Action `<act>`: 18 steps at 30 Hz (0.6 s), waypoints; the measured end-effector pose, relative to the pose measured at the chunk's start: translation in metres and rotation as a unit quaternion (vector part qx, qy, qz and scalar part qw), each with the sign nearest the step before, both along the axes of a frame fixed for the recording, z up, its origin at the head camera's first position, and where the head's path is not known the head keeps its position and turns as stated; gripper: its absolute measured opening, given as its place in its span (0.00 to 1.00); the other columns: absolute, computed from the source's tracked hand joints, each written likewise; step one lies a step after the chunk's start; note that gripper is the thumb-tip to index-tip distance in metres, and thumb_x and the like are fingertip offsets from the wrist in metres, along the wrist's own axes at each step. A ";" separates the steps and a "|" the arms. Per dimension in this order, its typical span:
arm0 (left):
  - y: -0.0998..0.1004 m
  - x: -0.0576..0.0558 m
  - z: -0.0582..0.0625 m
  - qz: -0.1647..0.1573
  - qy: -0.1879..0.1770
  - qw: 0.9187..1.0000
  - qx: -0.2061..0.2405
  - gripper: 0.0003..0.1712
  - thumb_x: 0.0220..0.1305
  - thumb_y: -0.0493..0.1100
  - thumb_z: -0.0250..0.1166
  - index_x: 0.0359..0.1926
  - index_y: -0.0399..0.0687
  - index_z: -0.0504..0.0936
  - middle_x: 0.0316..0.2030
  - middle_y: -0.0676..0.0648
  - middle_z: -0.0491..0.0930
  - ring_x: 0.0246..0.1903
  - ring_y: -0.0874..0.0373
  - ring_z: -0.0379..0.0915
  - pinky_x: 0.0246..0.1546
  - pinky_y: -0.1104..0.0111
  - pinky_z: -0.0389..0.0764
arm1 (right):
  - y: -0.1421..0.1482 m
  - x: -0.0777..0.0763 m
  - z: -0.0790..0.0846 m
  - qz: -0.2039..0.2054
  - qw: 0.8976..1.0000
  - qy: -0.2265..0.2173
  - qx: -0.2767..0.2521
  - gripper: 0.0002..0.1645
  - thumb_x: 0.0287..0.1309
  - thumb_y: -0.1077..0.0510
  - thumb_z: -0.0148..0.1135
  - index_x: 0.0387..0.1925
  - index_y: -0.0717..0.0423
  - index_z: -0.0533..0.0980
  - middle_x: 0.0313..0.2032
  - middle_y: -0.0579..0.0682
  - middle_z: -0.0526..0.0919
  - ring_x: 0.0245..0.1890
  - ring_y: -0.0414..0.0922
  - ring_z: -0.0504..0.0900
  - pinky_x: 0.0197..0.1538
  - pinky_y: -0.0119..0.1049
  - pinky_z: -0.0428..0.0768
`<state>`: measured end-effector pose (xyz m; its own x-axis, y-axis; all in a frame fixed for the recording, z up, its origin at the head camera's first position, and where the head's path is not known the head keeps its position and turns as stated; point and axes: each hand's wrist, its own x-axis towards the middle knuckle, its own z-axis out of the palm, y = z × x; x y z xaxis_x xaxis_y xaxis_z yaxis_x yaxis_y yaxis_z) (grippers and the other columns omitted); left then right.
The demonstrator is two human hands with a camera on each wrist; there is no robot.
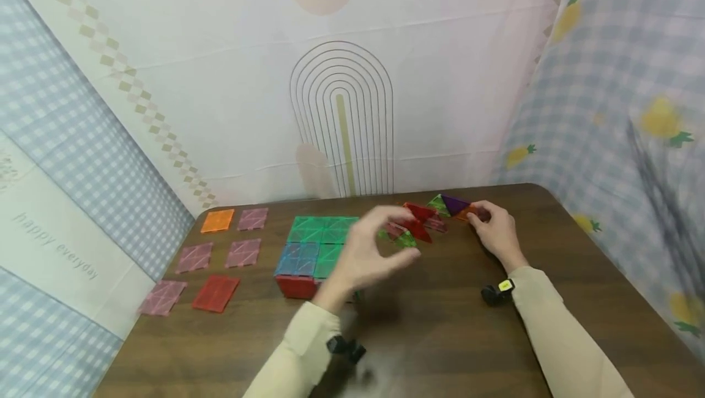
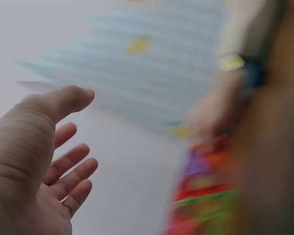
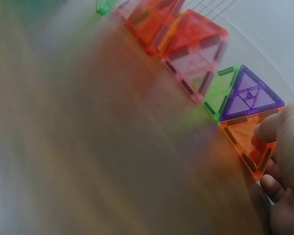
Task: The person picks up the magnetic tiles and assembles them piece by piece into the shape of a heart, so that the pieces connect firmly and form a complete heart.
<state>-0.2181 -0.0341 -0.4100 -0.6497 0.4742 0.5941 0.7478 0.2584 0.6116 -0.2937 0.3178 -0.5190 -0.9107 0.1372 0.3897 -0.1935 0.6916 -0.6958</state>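
My right hand (image 1: pixel 498 232) pinches an orange triangular magnetic tile (image 3: pixel 239 133) at the table's back right. Along its upper edge this tile meets a purple triangle tile (image 3: pixel 250 95), which joins a green triangle tile (image 3: pixel 216 95). Left of these stands a cluster of red and pink triangle tiles (image 3: pixel 193 34). Blurred, my left hand (image 1: pixel 366 251) hangs in the air with thumb and fingers spread apart, holding nothing. It partly hides a low block of square tiles with a green top (image 1: pixel 325 226), a blue corner tile (image 1: pixel 299 259) and a red side tile (image 1: pixel 295 288).
Loose square tiles lie at the table's left: an orange one (image 1: pixel 217 221), a red one (image 1: pixel 216 293) and several pink ones (image 1: pixel 243 253). The brown table (image 1: pixel 440 337) ends at a white cloth backdrop (image 1: pixel 231 110), with checked cloth (image 1: pixel 622 110) on the right.
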 end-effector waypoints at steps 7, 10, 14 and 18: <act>-0.116 -0.024 0.038 0.170 0.024 0.984 0.055 0.28 0.67 0.43 0.81 0.66 0.48 0.86 0.65 0.50 0.86 0.66 0.52 0.80 0.70 0.50 0.79 | 0.033 0.024 0.000 -0.015 1.000 -0.002 0.011 0.15 0.81 0.57 0.67 0.59 0.63 0.85 0.46 0.64 0.89 0.41 0.51 0.84 0.39 0.27 0.74; -0.172 -0.037 0.020 0.255 0.014 0.966 0.031 0.28 0.67 0.44 0.82 0.66 0.46 0.87 0.62 0.47 0.87 0.64 0.48 0.82 0.66 0.51 0.81 | 0.047 0.037 -0.001 -0.014 1.000 -0.007 0.015 0.16 0.82 0.56 0.66 0.59 0.63 0.84 0.47 0.64 0.88 0.42 0.48 0.83 0.40 0.25 0.74; -0.232 -0.046 -0.015 0.333 -0.040 0.941 -0.052 0.34 0.67 0.50 0.82 0.69 0.44 0.83 0.65 0.38 0.84 0.66 0.37 0.79 0.66 0.41 0.77 | 0.065 0.057 -0.001 -0.012 1.000 -0.011 0.025 0.17 0.82 0.55 0.65 0.60 0.64 0.84 0.48 0.63 0.88 0.42 0.36 0.79 0.41 0.24 0.73; -0.263 -0.047 -0.041 0.371 -0.118 0.909 -0.148 0.45 0.69 0.60 0.79 0.76 0.41 0.76 0.72 0.28 0.74 0.73 0.26 0.66 0.72 0.30 0.66 | 0.083 0.080 -0.003 -0.009 0.999 -0.016 0.039 0.17 0.83 0.57 0.65 0.61 0.64 0.83 0.47 0.62 0.87 0.39 0.26 0.74 0.40 0.24 0.73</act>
<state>-0.2649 -0.2976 -0.4509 -0.9487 -0.0307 0.3147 0.1571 0.8181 0.5532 -0.2139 0.4010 -0.5218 -0.9206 0.1242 0.3702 -0.1587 0.7473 -0.6453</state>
